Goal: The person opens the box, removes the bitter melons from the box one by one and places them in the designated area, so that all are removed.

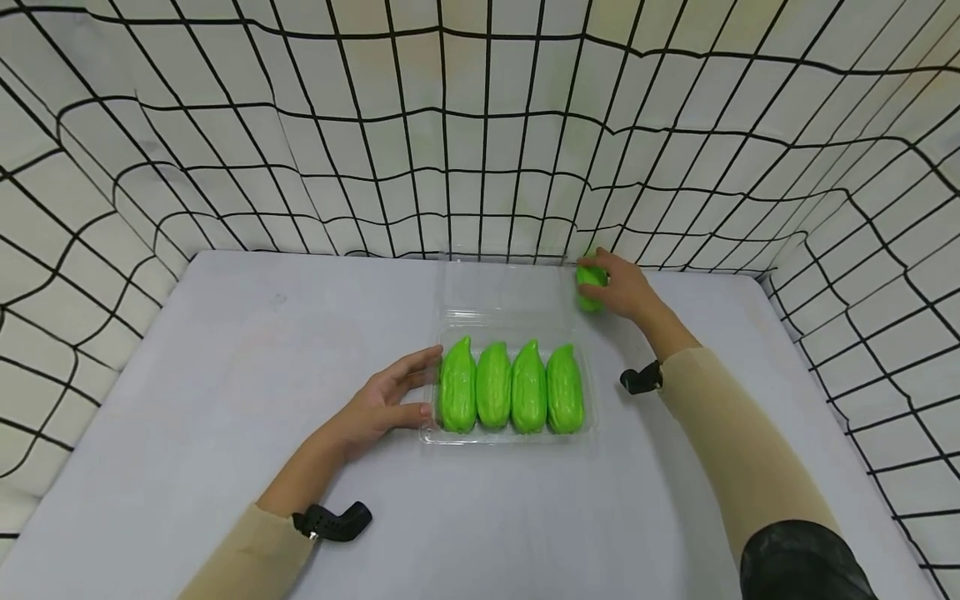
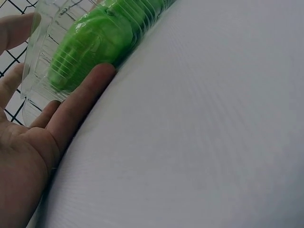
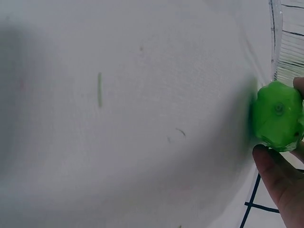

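Observation:
A clear plastic clamshell box (image 1: 510, 437) lies with its lid (image 1: 506, 287) folded back on the white table. Four-sided and shallow, its base holds several bright green ridged gourds (image 1: 492, 385) side by side, pointed tips toward the lid. My left hand (image 1: 386, 396) rests against the box's left wall, fingers spread and fairly straight. In the left wrist view, fingertips (image 2: 102, 71) touch the wall beside a green gourd (image 2: 95, 45). Beyond the box's far right corner, my right hand (image 1: 618, 286) grips another green gourd (image 1: 591, 287). The right wrist view shows that gourd (image 3: 278, 114) end-on between thumb and fingers.
Black wire mesh (image 1: 483, 117) over white sheeting stands along the back and both sides of the white table (image 1: 285, 333). Each wrist wears a black strap (image 1: 330, 523). The lid's far edge reaches close to the back mesh.

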A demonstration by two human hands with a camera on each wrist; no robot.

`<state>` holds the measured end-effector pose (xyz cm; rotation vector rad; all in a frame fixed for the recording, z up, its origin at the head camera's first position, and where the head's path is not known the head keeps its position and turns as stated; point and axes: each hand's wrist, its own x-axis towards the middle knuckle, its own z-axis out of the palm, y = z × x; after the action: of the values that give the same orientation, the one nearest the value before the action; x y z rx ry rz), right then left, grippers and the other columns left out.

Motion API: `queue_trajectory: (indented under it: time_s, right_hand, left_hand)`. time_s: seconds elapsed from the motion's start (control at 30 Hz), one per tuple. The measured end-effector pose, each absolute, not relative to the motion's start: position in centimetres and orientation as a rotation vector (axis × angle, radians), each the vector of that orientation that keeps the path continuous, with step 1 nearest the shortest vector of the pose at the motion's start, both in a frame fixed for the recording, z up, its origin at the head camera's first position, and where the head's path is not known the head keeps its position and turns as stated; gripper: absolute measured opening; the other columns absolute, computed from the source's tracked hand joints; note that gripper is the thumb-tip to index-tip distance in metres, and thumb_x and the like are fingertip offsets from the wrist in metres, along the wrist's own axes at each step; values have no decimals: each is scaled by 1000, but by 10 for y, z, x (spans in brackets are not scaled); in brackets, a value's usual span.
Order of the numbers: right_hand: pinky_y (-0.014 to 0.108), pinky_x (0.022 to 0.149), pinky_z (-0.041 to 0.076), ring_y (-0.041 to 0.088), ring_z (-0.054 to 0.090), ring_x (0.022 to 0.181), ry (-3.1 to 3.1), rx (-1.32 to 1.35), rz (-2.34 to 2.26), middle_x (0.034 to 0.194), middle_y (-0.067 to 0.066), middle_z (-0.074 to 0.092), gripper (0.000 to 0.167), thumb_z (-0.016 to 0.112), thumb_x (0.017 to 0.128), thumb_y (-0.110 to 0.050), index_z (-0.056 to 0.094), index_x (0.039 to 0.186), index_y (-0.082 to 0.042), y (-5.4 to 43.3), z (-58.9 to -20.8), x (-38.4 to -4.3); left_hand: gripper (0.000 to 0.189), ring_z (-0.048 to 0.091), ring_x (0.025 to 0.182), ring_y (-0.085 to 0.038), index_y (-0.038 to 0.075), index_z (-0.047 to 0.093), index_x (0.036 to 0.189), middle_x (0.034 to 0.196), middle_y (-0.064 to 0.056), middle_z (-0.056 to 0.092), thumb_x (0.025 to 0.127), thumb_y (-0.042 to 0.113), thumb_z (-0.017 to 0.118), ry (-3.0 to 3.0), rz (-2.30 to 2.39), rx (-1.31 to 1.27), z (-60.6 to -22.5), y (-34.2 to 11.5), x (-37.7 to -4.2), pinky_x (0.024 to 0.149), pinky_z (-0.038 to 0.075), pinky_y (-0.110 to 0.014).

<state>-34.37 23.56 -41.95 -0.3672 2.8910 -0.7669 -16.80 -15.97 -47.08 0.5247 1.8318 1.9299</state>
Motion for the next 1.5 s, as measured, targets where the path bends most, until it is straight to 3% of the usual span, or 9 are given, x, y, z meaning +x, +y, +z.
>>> queue_trajectory:
  time_s: [0.17,0.4,0.9,1.17,1.5]
  right_hand:
    - [65,117,17,44,15,150,2921,-410,-781,165,21,14,56,63,96,-27,48,148,-12,240,-416,-340]
    - [58,104,43,39,21,150,2937,-424,-983,165,18,17,55,63,97,-27,47,148,-11,250,-414,-330]
    - [49,102,49,31,45,139,2977,-293,-1443,158,4,36,50,67,95,-25,55,143,-17,244,-408,-276]
    - [52,100,49,32,46,137,2922,-355,-1576,154,6,42,48,69,94,-18,56,140,-13,227,-406,-244]
    - [51,97,52,30,50,134,2817,-495,-1499,148,2,49,52,69,94,-21,52,143,-18,216,-388,-214]
  left_hand:
    - [79,32,145,-34,11,27,158,160,-9,30,90,-3,65,1826,1937,541,-471,-158,-170,97,51,-29]
    - [79,32,144,-34,9,26,158,160,-12,31,90,-4,65,1803,1947,533,-470,-158,-167,95,52,-31]
    - [80,32,145,-34,10,26,158,160,-9,30,90,-1,67,1825,1934,537,-468,-160,-168,96,51,-30]
    - [79,31,145,-34,9,26,158,161,-11,29,90,-3,66,1851,1922,555,-469,-162,-166,99,49,-28]
    - [79,32,145,-32,8,26,158,160,-12,30,90,-4,65,1846,1926,562,-471,-160,-167,100,49,-28]
